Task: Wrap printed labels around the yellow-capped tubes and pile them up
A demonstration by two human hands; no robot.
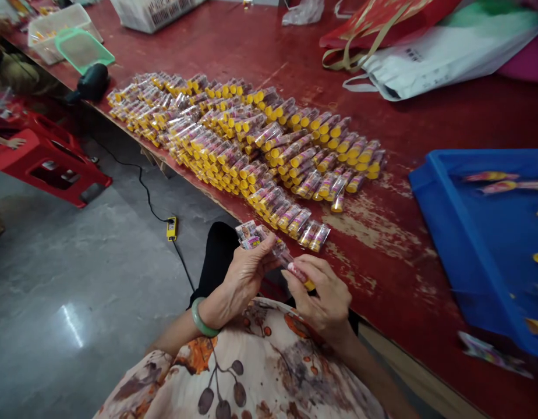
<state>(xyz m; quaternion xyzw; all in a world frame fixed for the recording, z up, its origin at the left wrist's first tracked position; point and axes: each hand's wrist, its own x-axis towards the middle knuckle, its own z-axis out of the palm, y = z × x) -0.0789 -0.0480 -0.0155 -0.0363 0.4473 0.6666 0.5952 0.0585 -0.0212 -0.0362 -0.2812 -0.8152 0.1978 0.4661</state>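
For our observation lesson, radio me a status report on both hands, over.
Left hand holding printed wrappers. Right hand pinching pink-and-yellow piece. Wrapped pile close ahead on red table; no obstruction visible between hands.

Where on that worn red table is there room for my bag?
The table is bare between the clear-wrapped yellow tubes and the blue rectangular plastic tray, and beyond the tubes, up to the white plastic basket. It's crowded where the tubes heap along the near edge.
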